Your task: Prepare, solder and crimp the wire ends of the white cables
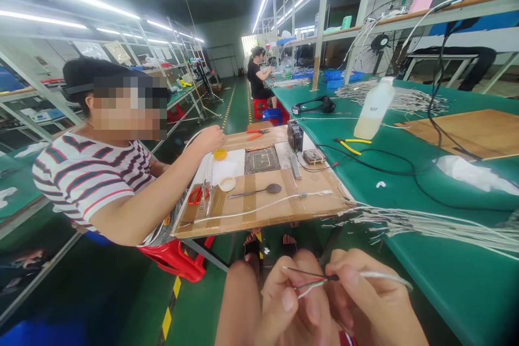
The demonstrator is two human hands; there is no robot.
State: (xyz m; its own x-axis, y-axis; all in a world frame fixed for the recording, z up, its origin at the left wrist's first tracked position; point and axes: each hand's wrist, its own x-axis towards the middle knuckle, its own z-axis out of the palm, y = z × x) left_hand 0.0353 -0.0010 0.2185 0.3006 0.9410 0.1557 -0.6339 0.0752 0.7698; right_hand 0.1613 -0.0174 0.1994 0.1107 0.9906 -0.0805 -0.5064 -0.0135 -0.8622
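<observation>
Low in the view, above my lap, a white cable [387, 277] ends in thin split wires [310, 283], dark, red and white. My right hand [367, 294] pinches the cable close to the black spot where the wires part. The fingers of my left hand [284, 297] are closed on the thin wires, to the left of that spot. Both hands are close together. On the cardboard-covered table ahead lies another white cable [267, 206], with a dark spoon [273, 188] behind it.
A person in a striped shirt [101, 184] sits at the left, one arm over the cardboard table [227, 223]. Red scissors [198, 195], a small fan [295, 135] and pliers [351, 146] lie around. A cable bundle [405, 221] and bottle [375, 108] occupy the green table [430, 259].
</observation>
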